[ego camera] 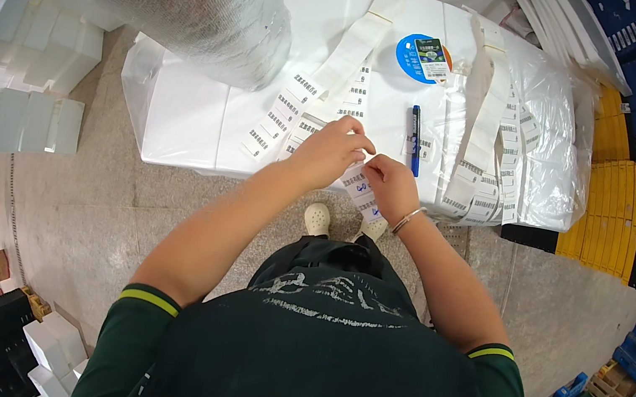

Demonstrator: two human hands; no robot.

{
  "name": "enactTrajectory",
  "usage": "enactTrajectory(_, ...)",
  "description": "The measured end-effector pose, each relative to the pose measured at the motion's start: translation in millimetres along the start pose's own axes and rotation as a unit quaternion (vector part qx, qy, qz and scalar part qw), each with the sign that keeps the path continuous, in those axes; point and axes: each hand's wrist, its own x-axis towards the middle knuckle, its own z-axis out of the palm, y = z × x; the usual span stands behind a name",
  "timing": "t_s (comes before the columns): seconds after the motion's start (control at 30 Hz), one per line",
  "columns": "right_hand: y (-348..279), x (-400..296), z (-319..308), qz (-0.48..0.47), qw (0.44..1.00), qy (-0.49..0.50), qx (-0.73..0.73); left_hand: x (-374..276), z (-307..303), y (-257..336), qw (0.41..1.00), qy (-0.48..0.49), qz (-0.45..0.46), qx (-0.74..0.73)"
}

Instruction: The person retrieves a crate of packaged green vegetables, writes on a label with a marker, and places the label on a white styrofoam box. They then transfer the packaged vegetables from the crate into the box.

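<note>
My right hand (391, 186), with a bracelet at its wrist, pinches a white label strip (362, 191) that bears print and blue handwriting. The strip hangs over the front edge of the white foam surface (186, 111). Close beside its upper end is my left hand (332, 149), fingers bent; whether they grip the strip is hidden. Under and behind the left hand lie printed label strips (281, 118), and a long folded strip (355, 42) with a band stretches away from them. A blue marker pen (414, 141), capped, rests right of my hands on a small label.
A roll of silver foil insulation (206, 0) stands at back left. Behind the pen lies a round blue label (413, 56) with a dark printed card on it. More label strips (485, 119) drape at right. Yellow and black crates (614, 219) and white foam boxes (19, 120) flank the surface.
</note>
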Motion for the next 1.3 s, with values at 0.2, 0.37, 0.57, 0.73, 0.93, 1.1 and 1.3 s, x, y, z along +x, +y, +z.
enactTrajectory(0.2,-5,1,-1,-0.086,0.991,0.039,-0.092,25,-16,-3,0.987,-0.151,-0.008,0.044)
enactTrajectory(0.37,-6,2,1,-0.068,0.994,0.051,-0.073,27,-13,-13,0.989,-0.148,-0.011,0.003)
enactTrajectory(0.57,-12,4,5,-0.038,0.995,0.059,-0.075,30,-14,-14,0.987,-0.158,-0.017,0.002)
enactTrajectory(0.73,-19,7,10,-0.098,0.981,0.103,-0.130,35,-17,-24,0.986,-0.166,-0.020,-0.021)
enactTrajectory(0.93,-22,-5,13,-0.039,0.987,0.098,-0.117,33,-27,-23,0.981,-0.195,0.003,0.010)
enactTrajectory(1.1,-25,-19,17,-0.015,0.984,0.113,-0.138,39,-22,-22,0.982,-0.178,0.015,0.067)
enactTrajectory(1.3,-26,-59,2,0.027,0.990,0.136,0.013,32,-26,-16,0.995,-0.093,-0.017,-0.033)
